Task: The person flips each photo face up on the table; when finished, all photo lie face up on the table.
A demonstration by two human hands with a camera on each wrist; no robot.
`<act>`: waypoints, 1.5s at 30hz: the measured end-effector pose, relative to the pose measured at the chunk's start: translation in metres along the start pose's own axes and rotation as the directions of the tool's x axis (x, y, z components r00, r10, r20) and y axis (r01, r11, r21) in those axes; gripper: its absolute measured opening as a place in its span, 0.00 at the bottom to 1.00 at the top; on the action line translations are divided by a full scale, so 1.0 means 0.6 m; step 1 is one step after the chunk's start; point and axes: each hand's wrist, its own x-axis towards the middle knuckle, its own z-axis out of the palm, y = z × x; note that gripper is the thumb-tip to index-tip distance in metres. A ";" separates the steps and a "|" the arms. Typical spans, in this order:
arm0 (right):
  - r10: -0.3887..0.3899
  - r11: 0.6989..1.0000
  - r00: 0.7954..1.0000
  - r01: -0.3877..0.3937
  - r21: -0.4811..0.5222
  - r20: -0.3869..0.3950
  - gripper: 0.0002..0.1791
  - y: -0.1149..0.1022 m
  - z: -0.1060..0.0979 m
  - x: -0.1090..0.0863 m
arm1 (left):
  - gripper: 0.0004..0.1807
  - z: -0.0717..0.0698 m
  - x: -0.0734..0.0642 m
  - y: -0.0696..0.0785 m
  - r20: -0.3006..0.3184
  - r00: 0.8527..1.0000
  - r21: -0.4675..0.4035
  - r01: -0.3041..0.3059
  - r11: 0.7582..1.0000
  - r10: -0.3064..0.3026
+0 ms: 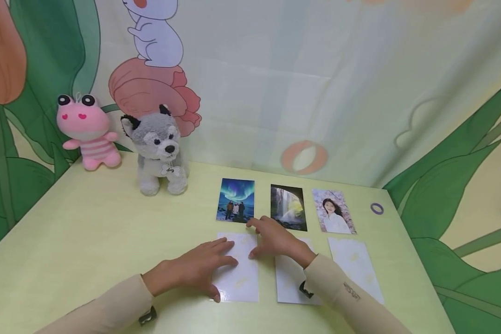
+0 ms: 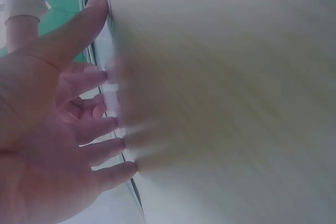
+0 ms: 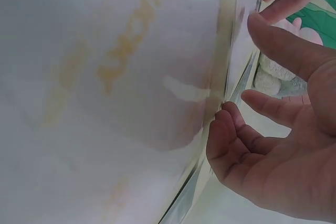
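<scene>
Three photo prints lie face up in a row: an aurora photo (image 1: 235, 197), a waterfall photo (image 1: 288, 204) and a portrait photo (image 1: 336, 215). Nearer to me are three prints showing white backs: a left one (image 1: 244, 278), a middle one (image 1: 290, 283) and a right one (image 1: 356, 264). My left hand (image 1: 194, 265) spreads its fingers along the left white print's left side, thumb at the lower corner. Over that print's upper right edge is my right hand (image 1: 273, 239), its thumb and index finger apart; its index tip is close to the aurora photo's corner. My right forearm partly covers the middle and right prints.
A grey plush dog (image 1: 158, 153) and a pink striped plush frog (image 1: 89, 134) stand at the back left. A purple ring (image 1: 377, 208) lies at the far right of the yellow-green table (image 1: 87, 232). A printed curtain (image 1: 250, 93) hangs behind the table.
</scene>
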 end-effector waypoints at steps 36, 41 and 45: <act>0.000 0.809 0.998 -0.039 0.586 0.068 0.20 0.023 0.006 -0.002 | 0.41 -0.007 -0.004 0.010 -0.023 1.000 -0.016 0.010 1.000 -0.011; 0.018 0.739 0.999 -0.044 0.673 0.046 0.19 0.024 -0.003 -0.003 | 0.37 -0.017 -0.005 0.011 -0.059 0.998 -0.027 0.003 1.000 -0.004; 0.003 0.697 1.000 -0.017 0.717 0.022 0.19 0.020 -0.017 -0.005 | 0.36 -0.026 -0.003 0.015 -0.103 0.995 -0.039 -0.013 0.999 0.009</act>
